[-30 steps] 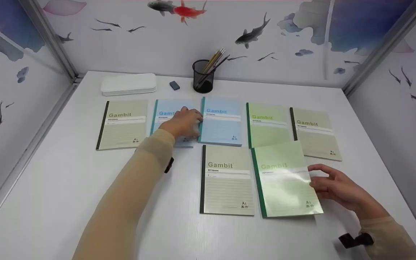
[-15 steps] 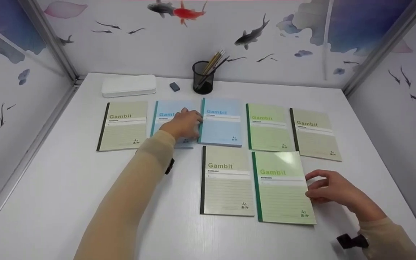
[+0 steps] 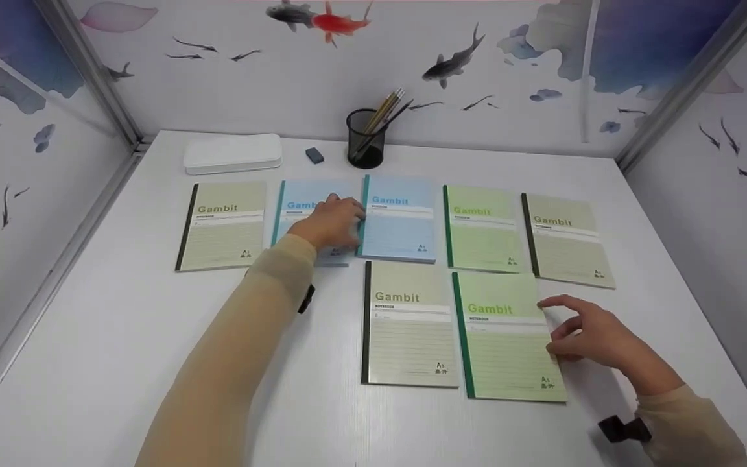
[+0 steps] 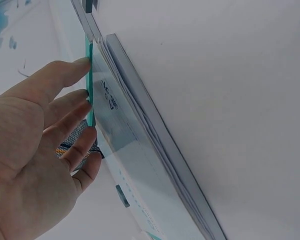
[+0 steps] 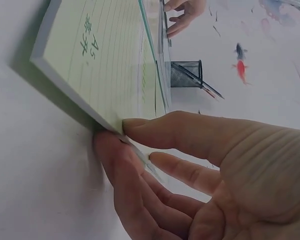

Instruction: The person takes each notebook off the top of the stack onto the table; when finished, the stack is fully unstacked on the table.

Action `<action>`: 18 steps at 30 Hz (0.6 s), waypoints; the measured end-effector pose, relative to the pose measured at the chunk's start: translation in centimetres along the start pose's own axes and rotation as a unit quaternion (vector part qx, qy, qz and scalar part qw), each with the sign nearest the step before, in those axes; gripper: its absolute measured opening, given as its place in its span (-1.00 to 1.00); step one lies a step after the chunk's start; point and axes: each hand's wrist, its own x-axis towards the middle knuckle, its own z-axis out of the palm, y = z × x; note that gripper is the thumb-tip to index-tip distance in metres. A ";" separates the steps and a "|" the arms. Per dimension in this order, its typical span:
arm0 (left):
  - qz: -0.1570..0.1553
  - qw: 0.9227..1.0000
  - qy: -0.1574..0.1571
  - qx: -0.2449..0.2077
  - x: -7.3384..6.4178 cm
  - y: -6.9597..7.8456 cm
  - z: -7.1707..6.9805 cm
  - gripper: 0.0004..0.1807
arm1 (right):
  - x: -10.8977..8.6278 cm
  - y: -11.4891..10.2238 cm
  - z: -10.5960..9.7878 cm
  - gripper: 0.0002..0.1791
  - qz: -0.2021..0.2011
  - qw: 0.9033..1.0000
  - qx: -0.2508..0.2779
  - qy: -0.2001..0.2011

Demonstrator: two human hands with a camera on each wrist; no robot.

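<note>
My left hand [image 3: 331, 222] reaches over one blue notebook [image 3: 292, 194], its fingertips at the teal spine of a second blue notebook [image 3: 399, 233] to the right. In the left wrist view, the thumb and fingers rest along that spine [image 4: 89, 85], lightly bent and not wrapped round it. My right hand [image 3: 597, 334] is at the right edge of the green notebook [image 3: 509, 357] in the front row. The right wrist view has the thumb [image 5: 155, 127] on its cover and fingers [image 5: 125, 165] under the edge, pinching it. A grey-beige notebook [image 3: 410, 350] lies to its left.
In the back row lie a grey-beige notebook [image 3: 221, 240] at left, another green notebook [image 3: 482, 240] and a further grey-beige notebook [image 3: 568, 243] at right. Behind them are a white case [image 3: 233, 154], a dark eraser [image 3: 314, 155] and a mesh pencil cup [image 3: 366, 139].
The front green notebook has come down from a tilt over the back green one to lie flatter and nearer. My right index finger has moved up its edge. The left hand stays put.
</note>
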 end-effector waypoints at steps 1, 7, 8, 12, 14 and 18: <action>-0.003 1.000 -0.001 -0.002 0.0 0.0 0.0 -0.30 | 0.0 -0.1 0.0 -0.17 0.000 1.000 -0.003 -0.002; -0.013 1.000 -0.002 -0.012 -0.3 0.2 -0.2 -0.29 | 0.1 -1.0 0.1 -0.21 0.018 0.999 -0.029 -0.002; -0.014 1.000 -0.002 -0.012 -0.3 0.2 -0.2 -0.28 | 0.2 -1.1 0.1 -0.21 0.022 0.999 -0.038 -0.001; -0.014 1.000 -0.002 -0.015 -0.4 0.1 -0.3 -0.28 | 0.3 -1.7 0.2 -0.22 0.026 0.997 -0.077 0.000; -0.012 1.000 -0.001 -0.017 -0.5 0.2 -0.3 -0.28 | 0.4 -1.9 0.2 -0.23 0.022 0.995 -0.093 0.000; -0.013 1.000 -0.001 -0.023 -0.5 0.3 -0.2 -0.27 | 0.8 -2.5 0.1 -0.30 0.011 0.995 -0.103 0.005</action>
